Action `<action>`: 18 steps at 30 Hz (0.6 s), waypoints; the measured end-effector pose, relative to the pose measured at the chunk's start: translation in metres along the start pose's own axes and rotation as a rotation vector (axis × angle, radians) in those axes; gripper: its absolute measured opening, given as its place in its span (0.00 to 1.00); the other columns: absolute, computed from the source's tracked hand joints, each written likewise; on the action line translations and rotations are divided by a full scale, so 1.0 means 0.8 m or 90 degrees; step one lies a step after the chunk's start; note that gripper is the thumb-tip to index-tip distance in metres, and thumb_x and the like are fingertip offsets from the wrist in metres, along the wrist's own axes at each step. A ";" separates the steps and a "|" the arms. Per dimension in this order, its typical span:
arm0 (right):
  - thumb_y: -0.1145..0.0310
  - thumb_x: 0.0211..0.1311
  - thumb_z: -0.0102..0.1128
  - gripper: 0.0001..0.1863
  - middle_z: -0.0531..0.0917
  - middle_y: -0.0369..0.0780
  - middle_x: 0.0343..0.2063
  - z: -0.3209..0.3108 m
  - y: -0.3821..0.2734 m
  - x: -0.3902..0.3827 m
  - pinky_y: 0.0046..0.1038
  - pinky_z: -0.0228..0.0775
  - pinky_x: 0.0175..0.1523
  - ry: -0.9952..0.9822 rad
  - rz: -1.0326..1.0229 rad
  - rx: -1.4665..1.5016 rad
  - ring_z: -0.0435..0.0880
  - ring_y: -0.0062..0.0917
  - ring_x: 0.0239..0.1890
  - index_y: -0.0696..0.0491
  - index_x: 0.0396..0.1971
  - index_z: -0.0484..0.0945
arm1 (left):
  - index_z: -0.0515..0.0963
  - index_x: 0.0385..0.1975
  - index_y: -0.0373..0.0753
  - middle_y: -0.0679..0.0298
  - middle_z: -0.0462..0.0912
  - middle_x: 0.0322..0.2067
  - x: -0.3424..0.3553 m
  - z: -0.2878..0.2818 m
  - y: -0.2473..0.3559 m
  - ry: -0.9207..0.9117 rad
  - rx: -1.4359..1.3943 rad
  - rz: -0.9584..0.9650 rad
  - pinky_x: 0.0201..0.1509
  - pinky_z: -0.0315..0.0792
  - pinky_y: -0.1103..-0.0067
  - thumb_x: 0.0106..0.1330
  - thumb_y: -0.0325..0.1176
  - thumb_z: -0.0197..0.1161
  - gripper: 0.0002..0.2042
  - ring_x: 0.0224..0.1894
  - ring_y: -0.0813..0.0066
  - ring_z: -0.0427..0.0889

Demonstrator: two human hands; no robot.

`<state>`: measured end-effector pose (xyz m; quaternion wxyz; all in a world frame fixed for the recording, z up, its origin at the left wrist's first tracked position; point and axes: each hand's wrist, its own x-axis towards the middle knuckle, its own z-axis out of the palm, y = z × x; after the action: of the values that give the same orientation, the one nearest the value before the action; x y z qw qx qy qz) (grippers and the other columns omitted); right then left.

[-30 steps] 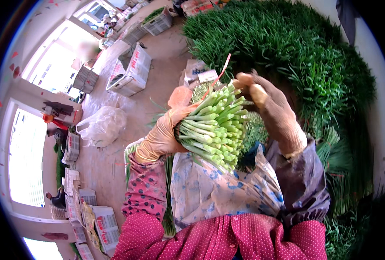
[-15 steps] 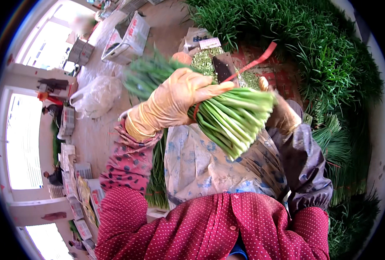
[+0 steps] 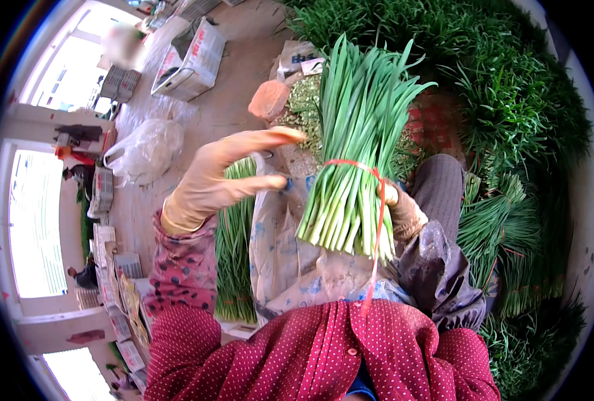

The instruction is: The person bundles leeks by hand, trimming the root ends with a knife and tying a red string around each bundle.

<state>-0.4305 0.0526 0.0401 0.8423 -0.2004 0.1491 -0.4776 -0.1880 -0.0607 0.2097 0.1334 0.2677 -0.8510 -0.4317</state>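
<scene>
A bundle of long green stalks with pale cut ends point(image 3: 353, 120) stands before me, its leaves pointing away from me. A thin red band point(image 3: 351, 163) circles it, with a long loose end hanging over the cut ends toward my shirt. My right hand point(image 3: 407, 212), in a dirty brownish glove, grips the bundle from behind on its right side, most fingers hidden. Left of the bundle, my left hand point(image 3: 222, 174), in a cream glove, is open with fingers and thumb apart, holding nothing. A stained plastic sheet point(image 3: 280, 260) covers my lap below them.
Leafy greens point(image 3: 510, 93) are heaped at the right, with tied bundles point(image 3: 497, 234) nearer. More stalks point(image 3: 233, 254) lie left of my lap. An orange lump point(image 3: 268, 100) sits beyond my hands. Crates point(image 3: 188, 60), a plastic bag point(image 3: 146, 150) and a distant person point(image 3: 83, 274) are at the left.
The bundle has turned upright, cut ends toward me, and the band's loose end now hangs down. My left hand has let go and moved left, fingers spread; my right hand now holds the bundle.
</scene>
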 end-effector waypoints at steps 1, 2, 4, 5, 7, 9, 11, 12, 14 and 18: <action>0.44 0.45 0.76 0.53 0.78 0.47 0.56 0.000 0.002 -0.001 0.39 0.70 0.65 -0.007 -0.013 0.003 0.80 0.36 0.56 0.62 0.65 0.64 | 0.75 0.57 0.35 0.58 0.77 0.58 -0.013 -0.005 -0.020 0.055 -0.106 -0.073 0.66 0.69 0.68 0.58 0.28 0.72 0.25 0.60 0.68 0.76; 0.47 0.44 0.78 0.52 0.79 0.46 0.56 -0.004 0.006 0.000 0.38 0.70 0.64 -0.011 -0.004 0.000 0.80 0.34 0.57 0.61 0.64 0.64 | 0.75 0.57 0.34 0.56 0.77 0.57 -0.026 -0.010 -0.043 0.123 -0.219 -0.139 0.64 0.72 0.71 0.60 0.30 0.71 0.24 0.59 0.68 0.77; 0.53 0.43 0.81 0.49 0.79 0.43 0.55 -0.011 0.016 0.001 0.36 0.70 0.63 -0.016 0.014 -0.005 0.79 0.32 0.57 0.59 0.63 0.66 | 0.73 0.59 0.35 0.57 0.78 0.56 -0.023 -0.006 -0.086 -0.066 -0.320 -0.290 0.62 0.73 0.70 0.61 0.40 0.71 0.28 0.57 0.67 0.78; 0.54 0.43 0.81 0.48 0.80 0.42 0.55 -0.005 0.020 0.006 0.35 0.70 0.63 -0.024 0.001 -0.005 0.79 0.30 0.57 0.58 0.63 0.66 | 0.72 0.60 0.35 0.57 0.78 0.56 -0.020 -0.006 -0.106 -0.160 -0.362 -0.364 0.60 0.74 0.70 0.61 0.45 0.71 0.30 0.56 0.67 0.79; 0.44 0.44 0.78 0.45 0.81 0.39 0.52 -0.015 0.034 0.022 0.30 0.69 0.60 -0.089 -0.039 -0.133 0.78 0.26 0.54 0.58 0.58 0.73 | 0.63 0.68 0.37 0.61 0.78 0.56 -0.009 0.049 -0.153 -0.175 -0.572 -0.273 0.53 0.76 0.77 0.59 0.60 0.67 0.43 0.53 0.74 0.79; 0.57 0.48 0.79 0.40 0.80 0.38 0.53 -0.024 0.046 0.030 0.30 0.67 0.62 -0.126 0.012 -0.083 0.76 0.25 0.55 0.58 0.59 0.72 | 0.66 0.65 0.38 0.63 0.79 0.54 0.016 0.096 -0.140 0.008 -0.606 -0.159 0.54 0.76 0.73 0.54 0.72 0.61 0.48 0.53 0.71 0.78; 0.57 0.51 0.78 0.38 0.80 0.37 0.52 -0.007 0.038 0.039 0.29 0.66 0.62 -0.124 0.055 -0.230 0.75 0.22 0.54 0.58 0.59 0.73 | 0.72 0.59 0.40 0.65 0.81 0.49 0.025 0.104 -0.125 0.080 -0.847 -0.188 0.53 0.78 0.70 0.56 0.69 0.63 0.41 0.49 0.69 0.80; 0.57 0.51 0.77 0.38 0.81 0.38 0.52 0.011 0.028 0.042 0.29 0.65 0.62 -0.111 0.104 -0.247 0.75 0.22 0.54 0.58 0.59 0.72 | 0.74 0.57 0.40 0.64 0.82 0.47 0.023 0.097 -0.133 0.127 -0.869 -0.233 0.52 0.79 0.69 0.56 0.66 0.65 0.38 0.47 0.68 0.81; 0.56 0.51 0.77 0.39 0.81 0.39 0.52 0.021 0.021 0.051 0.29 0.64 0.63 -0.099 0.138 -0.367 0.75 0.23 0.55 0.58 0.60 0.72 | 0.74 0.58 0.39 0.59 0.82 0.50 0.024 0.087 -0.132 0.203 -0.805 -0.301 0.54 0.80 0.66 0.61 0.64 0.63 0.36 0.47 0.63 0.83; 0.57 0.52 0.76 0.40 0.79 0.42 0.56 0.025 0.021 0.072 0.30 0.62 0.65 -0.117 0.085 -0.418 0.74 0.28 0.59 0.59 0.62 0.69 | 0.77 0.50 0.35 0.62 0.84 0.42 0.023 0.035 -0.117 0.208 -0.574 -0.260 0.47 0.81 0.73 0.59 0.41 0.73 0.24 0.41 0.71 0.84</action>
<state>-0.3802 0.0147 0.0460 0.7720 -0.4930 0.2312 -0.3278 -0.1842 -0.0983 0.1176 0.2795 0.4084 -0.4791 -0.7249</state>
